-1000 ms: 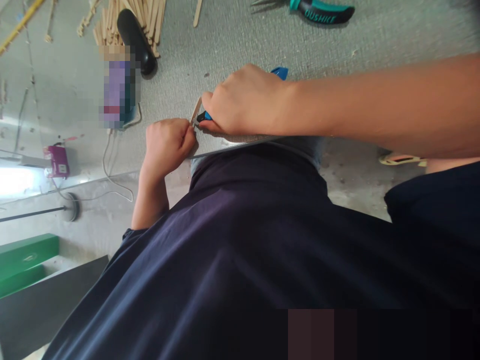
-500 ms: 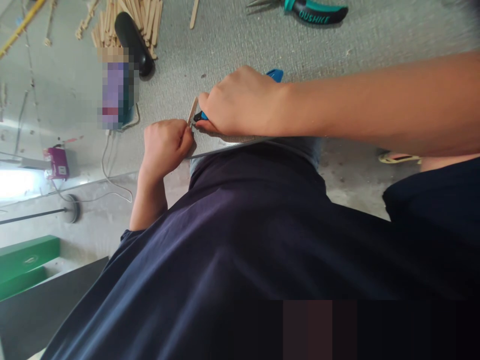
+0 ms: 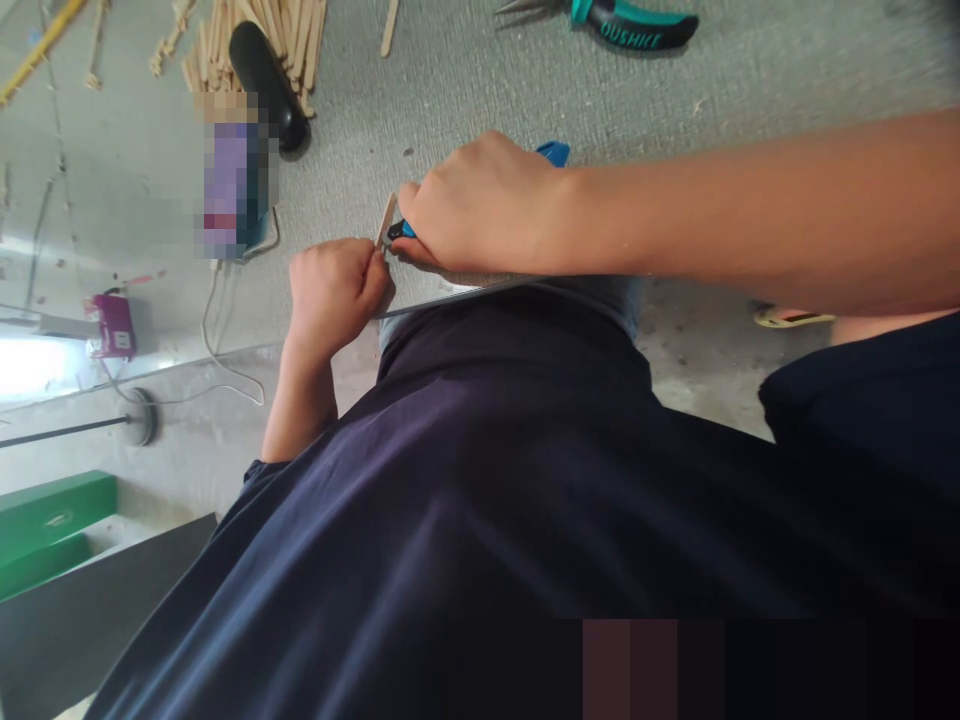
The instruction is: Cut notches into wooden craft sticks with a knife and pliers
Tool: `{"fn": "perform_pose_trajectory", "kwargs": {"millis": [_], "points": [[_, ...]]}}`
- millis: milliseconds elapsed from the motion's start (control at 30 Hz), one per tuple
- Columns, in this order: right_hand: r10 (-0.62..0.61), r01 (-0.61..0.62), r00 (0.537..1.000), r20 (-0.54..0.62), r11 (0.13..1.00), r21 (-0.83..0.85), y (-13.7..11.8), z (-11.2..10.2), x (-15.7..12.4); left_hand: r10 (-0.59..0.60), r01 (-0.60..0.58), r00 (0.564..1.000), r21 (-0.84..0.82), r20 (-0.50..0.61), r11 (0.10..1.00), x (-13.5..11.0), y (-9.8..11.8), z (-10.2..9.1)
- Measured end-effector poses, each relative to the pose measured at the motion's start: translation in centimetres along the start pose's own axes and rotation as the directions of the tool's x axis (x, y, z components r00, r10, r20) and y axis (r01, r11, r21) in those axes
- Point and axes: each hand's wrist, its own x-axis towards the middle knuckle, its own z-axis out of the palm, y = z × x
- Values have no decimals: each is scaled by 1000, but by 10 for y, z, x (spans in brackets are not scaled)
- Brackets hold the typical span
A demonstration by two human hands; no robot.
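My left hand [image 3: 336, 293] is closed in a fist round the lower end of a flat wooden craft stick [image 3: 385, 222], whose upper part sticks out above the fingers. My right hand [image 3: 487, 205] is wrapped round blue-handled pliers [image 3: 553, 153]; one handle end shows behind the wrist. Their dark metal jaws point left and meet the stick just beside my left thumb. The palm hides most of the tool, so how far the jaws are closed cannot be seen. Both hands are close together above the table's near edge.
On the grey table [image 3: 660, 130] lie a pile of craft sticks [image 3: 300, 45], a black rounded case [image 3: 268, 88], a single stick [image 3: 389, 28] and green-black pliers [image 3: 637, 28]. A partly blurred purple device [image 3: 227, 190] trails a white cable. A purple box [image 3: 112, 325] sits farther left.
My left hand has shifted very slightly right, toward the jaws. My right hand keeps its grip on the pliers, almost still. The view has moved a little.
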Motion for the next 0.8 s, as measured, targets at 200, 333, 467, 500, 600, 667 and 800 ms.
{"fn": "perform_pose_trajectory", "kwargs": {"millis": [200,333,467,500,600,667,800], "points": [[-27,27,1000,9,1000,-2,9,0,-2,-159,159,987,6,-9,987,1,10,4],[-25,25,1000,14,1000,-5,11,0,-3,-202,203,979,32,-11,979,2,16,7],[-8,7,1000,-3,1000,-29,8,0,-4,-184,184,981,-14,-65,983,2,16,11],[4,-4,1000,-9,999,-37,6,0,-4,-183,182,980,-25,-79,983,2,16,12],[39,-40,999,-26,998,-54,1,0,-8,-196,195,977,-26,-84,980,4,17,15],[63,-65,997,-38,996,-54,-2,2,-12,-210,208,975,-26,-75,978,6,16,17],[145,-159,982,-118,980,-117,-2,13,-18,-285,277,953,-84,-106,957,7,9,20]]}}
